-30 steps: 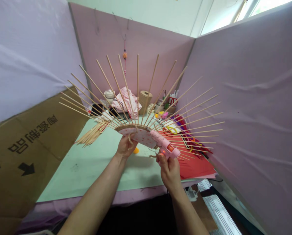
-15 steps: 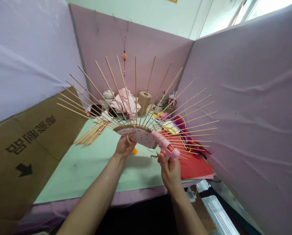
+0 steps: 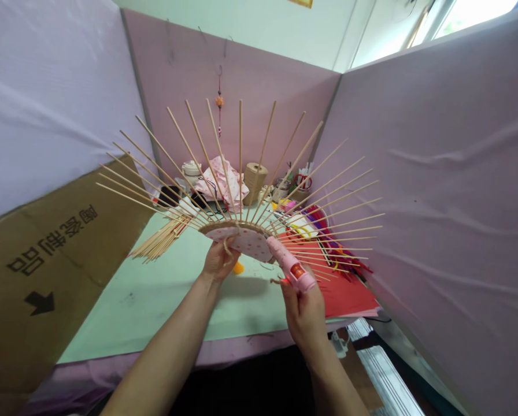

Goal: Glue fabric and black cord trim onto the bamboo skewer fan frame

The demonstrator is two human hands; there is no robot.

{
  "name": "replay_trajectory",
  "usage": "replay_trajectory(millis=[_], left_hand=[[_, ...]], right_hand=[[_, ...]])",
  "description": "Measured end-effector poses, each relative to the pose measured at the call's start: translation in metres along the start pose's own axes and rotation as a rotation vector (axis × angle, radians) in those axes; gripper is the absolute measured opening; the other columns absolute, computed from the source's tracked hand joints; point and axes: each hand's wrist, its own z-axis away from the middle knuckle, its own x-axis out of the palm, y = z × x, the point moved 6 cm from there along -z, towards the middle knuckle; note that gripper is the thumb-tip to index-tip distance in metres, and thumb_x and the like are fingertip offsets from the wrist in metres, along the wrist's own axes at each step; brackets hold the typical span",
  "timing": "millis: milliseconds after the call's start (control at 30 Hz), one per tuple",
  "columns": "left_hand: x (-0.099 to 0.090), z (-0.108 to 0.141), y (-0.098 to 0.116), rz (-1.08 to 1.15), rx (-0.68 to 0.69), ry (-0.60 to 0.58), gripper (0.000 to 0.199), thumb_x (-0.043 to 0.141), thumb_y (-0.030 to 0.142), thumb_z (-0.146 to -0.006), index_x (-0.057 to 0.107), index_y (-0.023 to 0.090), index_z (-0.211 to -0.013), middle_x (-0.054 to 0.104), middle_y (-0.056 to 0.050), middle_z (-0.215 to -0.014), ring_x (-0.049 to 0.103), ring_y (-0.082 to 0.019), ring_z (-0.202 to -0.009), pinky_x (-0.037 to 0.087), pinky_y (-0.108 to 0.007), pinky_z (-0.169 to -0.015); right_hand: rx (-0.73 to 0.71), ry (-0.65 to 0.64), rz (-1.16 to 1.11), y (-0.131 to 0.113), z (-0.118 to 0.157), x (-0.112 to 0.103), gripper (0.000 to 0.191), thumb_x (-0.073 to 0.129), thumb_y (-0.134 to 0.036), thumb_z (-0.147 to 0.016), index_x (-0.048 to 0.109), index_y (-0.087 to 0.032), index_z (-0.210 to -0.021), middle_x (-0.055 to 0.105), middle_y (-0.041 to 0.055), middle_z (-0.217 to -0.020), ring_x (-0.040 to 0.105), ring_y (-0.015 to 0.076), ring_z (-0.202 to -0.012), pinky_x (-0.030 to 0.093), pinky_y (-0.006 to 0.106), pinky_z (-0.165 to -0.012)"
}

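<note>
A round disc (image 3: 250, 241) covered in pink dotted cloth is tilted above the table, with thin wooden sticks (image 3: 240, 162) fanning out from its twine-wrapped edge. My left hand (image 3: 219, 260) grips the disc's near edge from below, where a loop of twine hangs by the fingers. In my right hand (image 3: 304, 306) is a pink hot glue gun (image 3: 289, 263), its nozzle against or very near the disc's right rim; I cannot tell whether they touch. A loose twine end (image 3: 276, 281) sticks out beside the right fingers.
A bundle of sticks (image 3: 163, 237) lies left on the green tabletop (image 3: 163, 306). Behind stand a twine spool (image 3: 255, 179) and crumpled pink cloth (image 3: 222, 182). Red paper (image 3: 350, 297) and coloured pipe cleaners (image 3: 337, 248) lie right. A cardboard sheet (image 3: 68, 260) leans left.
My right hand has turned the glue gun a little, its back end swinging down and its nozzle moving slightly up and left. The disc stays almost still in my left hand.
</note>
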Motion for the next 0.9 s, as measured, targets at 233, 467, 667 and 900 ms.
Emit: replay_trajectory(millis=[233, 467, 667, 900], left_hand=[[-0.003, -0.001, 0.002, 0.016, 0.005, 0.023, 0.023, 0.073, 0.013, -0.063, 0.07, 0.018, -0.085, 0.074, -0.003, -0.093, 0.067, -0.019, -0.091, 0.05, -0.036, -0.091], [-0.003, -0.005, 0.028, 0.015, 0.209, 0.079, 0.027, 0.077, 0.012, -0.06, 0.071, 0.023, -0.083, 0.075, 0.002, -0.087, 0.068, -0.019, -0.094, 0.049, -0.035, -0.094], [-0.005, -0.006, 0.047, 0.011, 0.296, 0.138, 0.024, 0.075, 0.014, -0.061, 0.072, 0.025, -0.082, 0.075, 0.003, -0.089, 0.066, -0.018, -0.101, 0.048, -0.034, -0.098], [-0.008, -0.006, 0.048, 0.037, 0.3, 0.168, 0.024, 0.073, 0.012, -0.063, 0.072, 0.025, -0.082, 0.075, 0.003, -0.088, 0.065, -0.018, -0.104, 0.048, -0.033, -0.099]], right_hand=[[0.009, 0.01, -0.016, -0.002, 0.006, -0.011, 0.023, 0.049, -0.036, -0.094, 0.062, -0.019, -0.102, 0.062, 0.0083, -0.092, 0.057, 0.0224, -0.088, 0.047, 0.034, -0.078], [-0.072, 0.108, 0.099, 0.011, -0.003, -0.037, 0.02, 0.05, -0.036, -0.094, 0.06, -0.019, -0.089, 0.06, 0.0052, -0.085, 0.056, 0.019, -0.08, 0.045, 0.03, -0.072], [0.053, -0.321, 0.491, 0.051, -0.009, -0.041, 0.027, 0.052, -0.045, -0.091, 0.059, -0.021, -0.081, 0.063, 0.0018, -0.073, 0.058, 0.0173, -0.065, 0.034, 0.026, -0.057], [0.339, -0.17, 0.959, 0.088, -0.014, -0.045, 0.028, 0.043, -0.036, -0.096, 0.06, -0.014, -0.092, 0.068, 0.0136, -0.084, 0.064, 0.0244, -0.076, 0.033, 0.03, -0.06]])
